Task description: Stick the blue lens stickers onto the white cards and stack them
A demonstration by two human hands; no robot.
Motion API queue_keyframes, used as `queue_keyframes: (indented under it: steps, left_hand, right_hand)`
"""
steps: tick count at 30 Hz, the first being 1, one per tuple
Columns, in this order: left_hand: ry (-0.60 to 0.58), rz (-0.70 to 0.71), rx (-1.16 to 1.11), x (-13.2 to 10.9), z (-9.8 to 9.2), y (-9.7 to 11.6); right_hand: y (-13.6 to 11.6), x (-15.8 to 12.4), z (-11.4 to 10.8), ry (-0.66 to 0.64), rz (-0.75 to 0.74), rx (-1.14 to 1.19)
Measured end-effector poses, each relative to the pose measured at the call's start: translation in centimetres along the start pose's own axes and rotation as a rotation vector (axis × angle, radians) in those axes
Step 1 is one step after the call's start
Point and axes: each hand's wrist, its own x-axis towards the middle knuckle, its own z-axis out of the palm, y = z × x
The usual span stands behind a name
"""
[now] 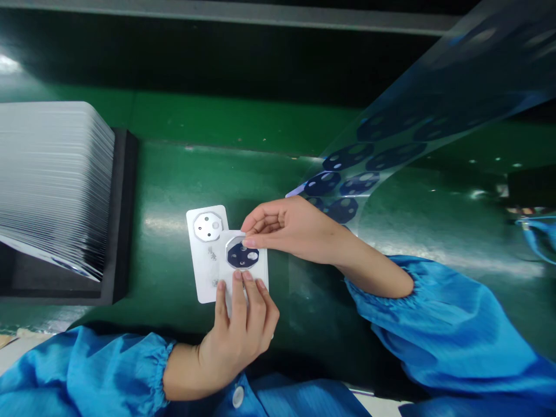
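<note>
On the green surface lies a white rounded card [202, 272] with a pale octagon with round holes near its top. A second white card [263, 266] overlaps its right side. My left hand [238, 341] rests open on this second card, its outstretched fingers pressing on the lower part. A dark blue octagonal sticker [237, 255] with round holes sits over the card's upper part. My right hand [299, 229] pinches its upper right edge between thumb and forefinger. Whether the sticker lies fully flat against the card, I cannot tell.
A black tray [124, 214] at the left holds a thick stack of white cards [47, 174]. From the upper right, a clear film strip [391, 127] with rows of dark octagons comes down to beside my right wrist. A dark ledge [217, 14] crosses the back.
</note>
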Motion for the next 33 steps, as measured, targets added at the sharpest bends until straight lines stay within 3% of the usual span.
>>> queue_keyframes:
  steps: [33]
  left_hand:
    - [0.004,-0.013,-0.026,0.12,0.07,0.04]
  right_hand:
    - [-0.04,-0.11,0.01,0.005,-0.004,0.008]
